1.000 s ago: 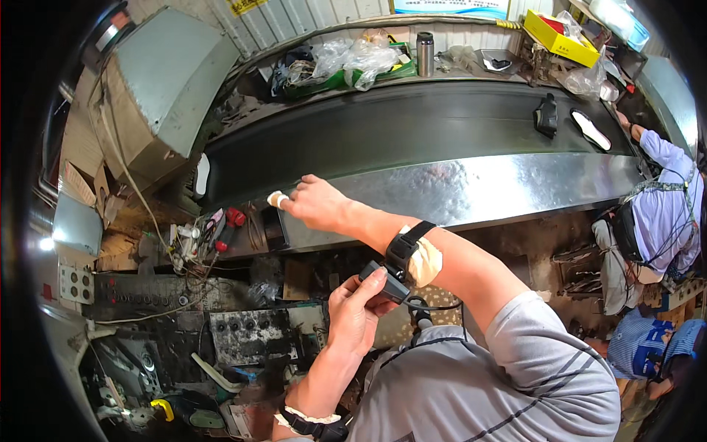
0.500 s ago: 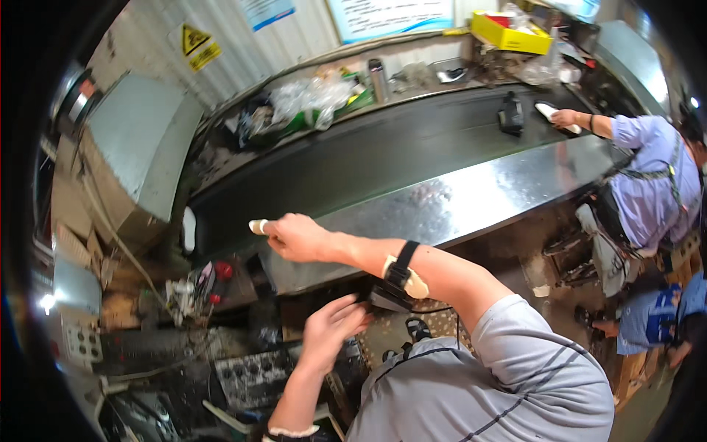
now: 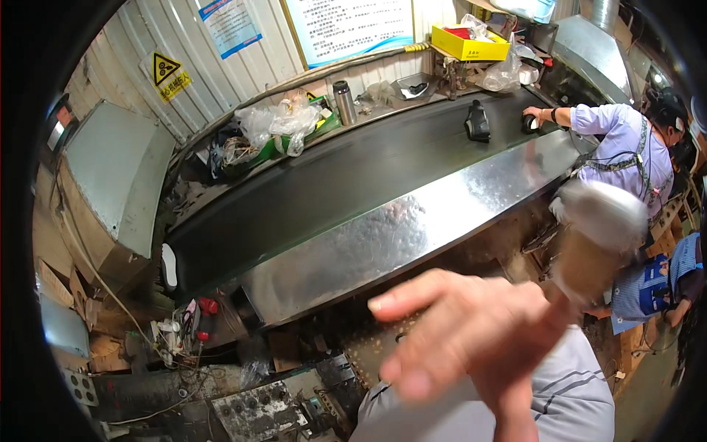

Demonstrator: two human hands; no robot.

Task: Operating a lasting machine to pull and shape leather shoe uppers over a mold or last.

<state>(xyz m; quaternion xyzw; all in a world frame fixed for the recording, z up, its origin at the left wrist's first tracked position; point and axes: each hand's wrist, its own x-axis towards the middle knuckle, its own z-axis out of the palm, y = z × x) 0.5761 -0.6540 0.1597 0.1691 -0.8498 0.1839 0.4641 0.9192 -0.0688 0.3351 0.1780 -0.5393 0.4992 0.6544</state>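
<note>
My right hand (image 3: 471, 339) is raised close to the camera in the lower middle, blurred. Its fingers are spread apart toward the left, with nothing visible between them. Beyond its upper right side is a large smeared white and tan shape (image 3: 600, 228), which looks like a covered thumb very near the lens, though I cannot be sure. My left hand is out of the picture. Behind the raised hand runs a bare metal ledge (image 3: 353, 250) along a dark conveyor belt (image 3: 294, 199). At the belt's left end lies a white shoe sole (image 3: 169, 267).
A black shoe (image 3: 477, 121) rests on the belt's far right part. Beside it a co-worker's hand (image 3: 539, 114) touches a dark, white-marked item. Behind the belt stand a steel flask (image 3: 344, 102), plastic bags (image 3: 283, 121) and a yellow box (image 3: 471, 44). A grey metal hood (image 3: 110, 177) is at left.
My right hand has drawn back from over the belt's near left edge, up close to the camera. My left hand has left the picture. The view has shifted; the co-worker's hand has moved.
</note>
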